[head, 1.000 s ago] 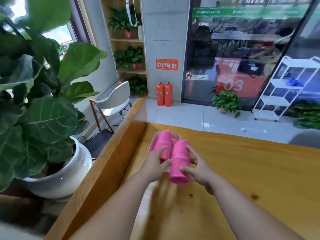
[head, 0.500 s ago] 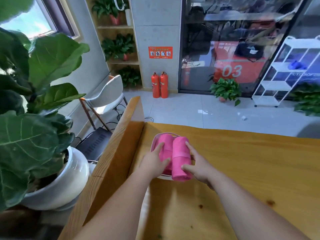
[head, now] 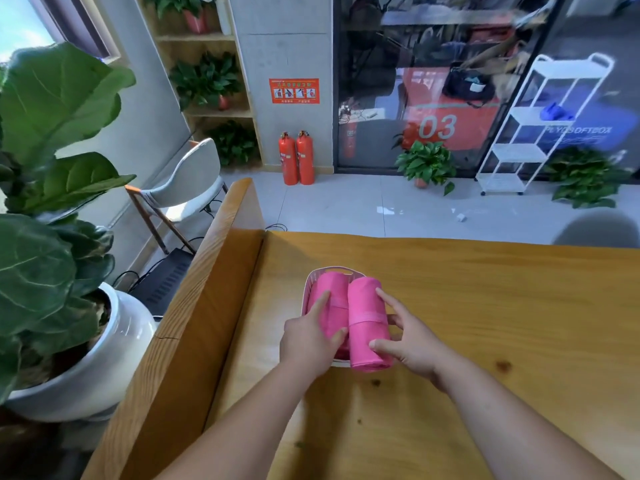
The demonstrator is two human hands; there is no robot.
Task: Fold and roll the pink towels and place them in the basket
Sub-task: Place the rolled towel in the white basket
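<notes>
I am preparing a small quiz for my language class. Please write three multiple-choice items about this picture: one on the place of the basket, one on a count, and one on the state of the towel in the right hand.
1. Where does the basket stand?
A. on the floor
B. on the white chair
C. on the wooden table

2. How many red fire extinguishers stand by the wall?
A. one
B. two
C. four

3. In what state is the towel that the right hand holds?
A. rolled up
B. spread flat
C. hanging over the chair

Answers:
1 C, because the basket's base sits on the wooden table, near its left edge.
2 B, because two red cylinders stand side by side below the sign.
3 A, because the towel is a tight roll, with thumb and fingers on either side of it.
</notes>
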